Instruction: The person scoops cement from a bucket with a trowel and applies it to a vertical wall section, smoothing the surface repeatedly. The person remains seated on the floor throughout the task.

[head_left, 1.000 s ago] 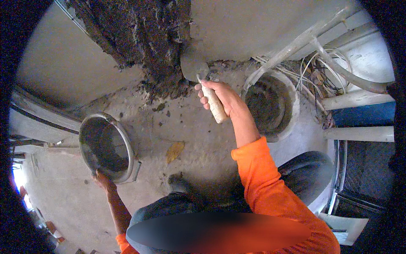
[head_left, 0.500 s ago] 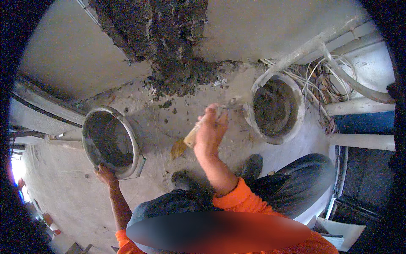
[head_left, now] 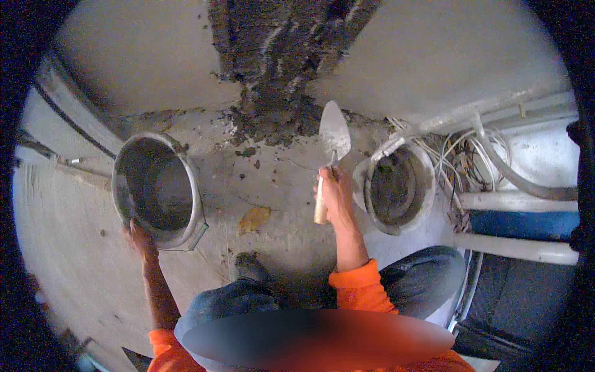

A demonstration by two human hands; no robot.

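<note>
My right hand [head_left: 335, 191] is closed round the wooden handle of a trowel [head_left: 335, 132]. The trowel's pointed metal blade points away from me toward the wall, with the floor beneath it. At the left, my left hand [head_left: 140, 240] grips the near rim of a tilted bucket [head_left: 197, 199]; its fingers are partly hidden by the rim. Grey residue coats the inside of this bucket. To the right of the trowel stands a second bucket [head_left: 427, 197] with wet grey mortar inside. Dark wet mortar [head_left: 273, 118] runs down the wall and heaps at its foot.
Smooth wall panels [head_left: 427, 68] flank the mortar strip. Coiled white cables [head_left: 489, 152] and pale pipes [head_left: 520, 201] lie at the right. A brown leaf [head_left: 255, 219] and mortar crumbs dot the floor between the buckets. My bent legs [head_left: 427, 276] are close by.
My right hand has turned the trowel from beside the right bucket so its blade points toward the wall. My left hand keeps its hold on the left bucket. The view has shifted.
</note>
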